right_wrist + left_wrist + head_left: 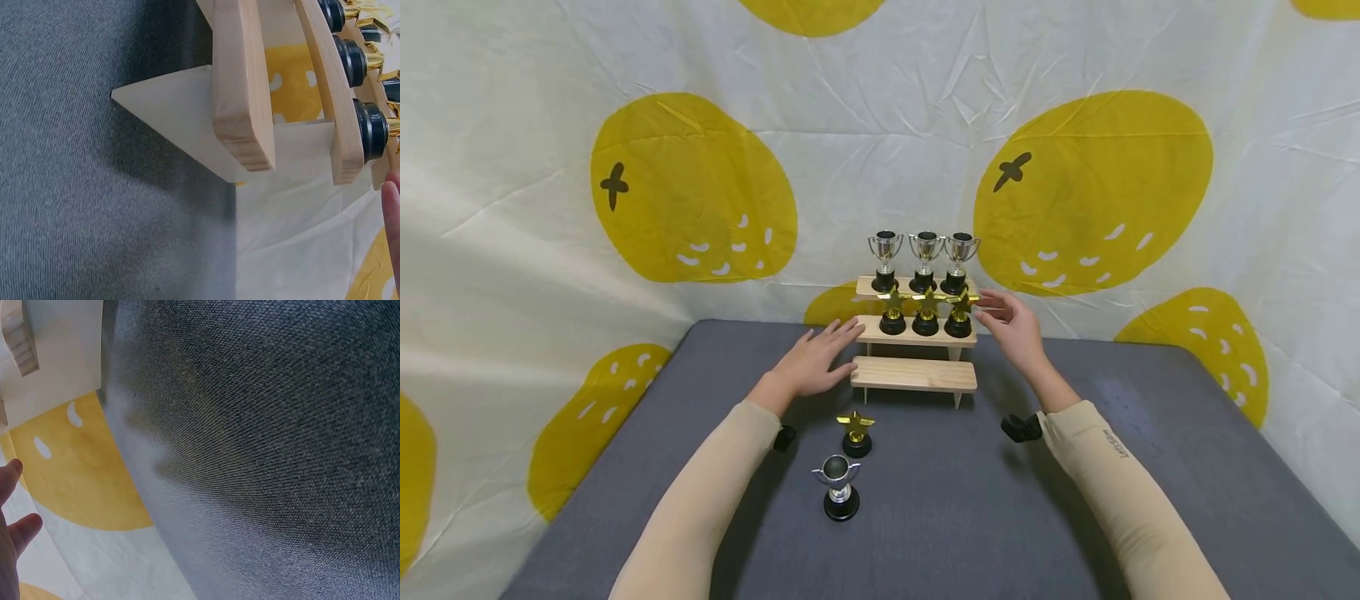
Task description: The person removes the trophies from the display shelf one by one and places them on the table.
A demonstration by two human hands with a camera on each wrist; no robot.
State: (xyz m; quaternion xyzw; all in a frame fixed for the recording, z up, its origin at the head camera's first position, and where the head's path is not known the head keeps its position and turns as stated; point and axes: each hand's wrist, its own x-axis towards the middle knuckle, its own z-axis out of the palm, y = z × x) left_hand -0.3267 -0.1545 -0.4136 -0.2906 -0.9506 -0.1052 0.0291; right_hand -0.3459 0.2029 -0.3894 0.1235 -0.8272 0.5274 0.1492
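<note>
Held the left hand (816, 358) flat with fingers spread, gripping nothing, at the left ends of the middle and bottom tiers of the wooden stand (913, 373); could not tell pressing from light resting. Held the right hand (1017, 333) half curved, thumb parted from fingers, seemingly around nothing, just beside the rightmost gold star (958, 322) at the middle tier's right end. Had the wooden stand near the far edge of the worktop (940, 517), with three silver cups (927, 248) along the top tier and three gold stars (925, 323) below. Had also a loose star (856, 435) and a loose cup (838, 485) upright on the worktop, out from the stand's near left corner.

Risked most at the right: could have hooked that star's wing with a fingertip, tipping it off the tier's end or into its close neighbour. Could have rocked the cups, probably top-heavy, by shoving either end of the stand. Might have skewed the tiers through uneven pressure. Might also have toppled the loose star by swinging the black wrist device (785, 438) too low.
</note>
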